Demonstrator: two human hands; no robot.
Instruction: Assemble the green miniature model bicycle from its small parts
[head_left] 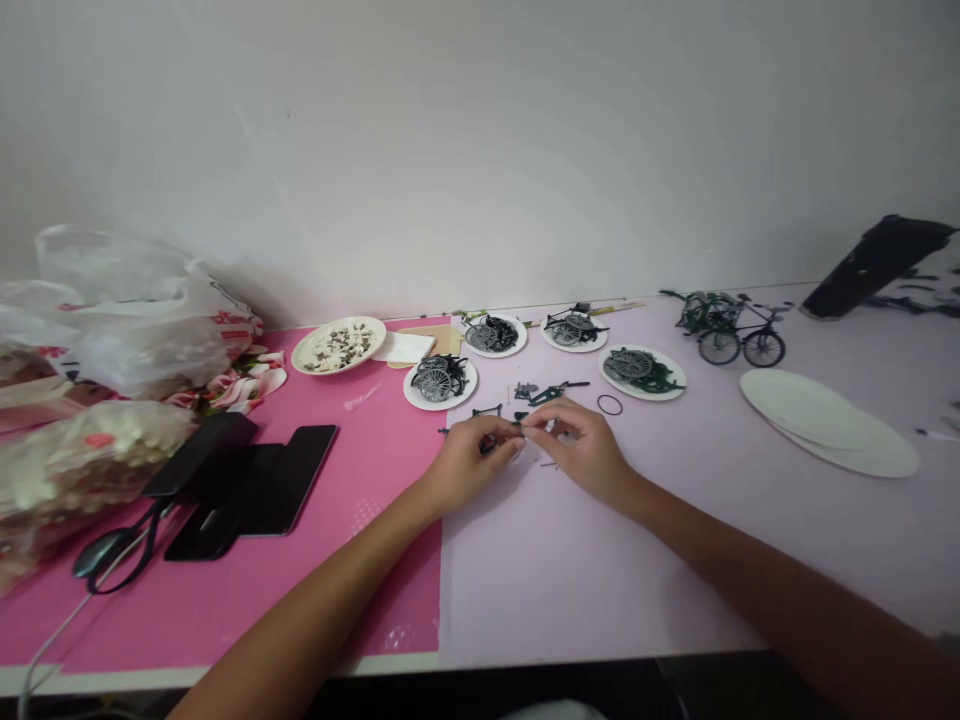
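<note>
My left hand (476,455) and my right hand (577,440) meet over the pale half of the table, their fingertips pinched together around a small dark piece (519,427). What the piece is cannot be made out. Just beyond my fingers lie a dark green frame part (551,394) and a small grey-green part (526,391). A black part (487,411) lies behind my left hand. To the right of these rests a thin black ring (610,404). Tiny dark pins (549,464) lie between my wrists.
Plates of bicycle parts (440,405) (679,393) stand behind my hands. Assembled toy bicycles (763,348) and flat white plates (825,420) are on the right. Leftward are a bowl (300,362), black phones (300,480), a cable (142,575) and plastic bags (150,330).
</note>
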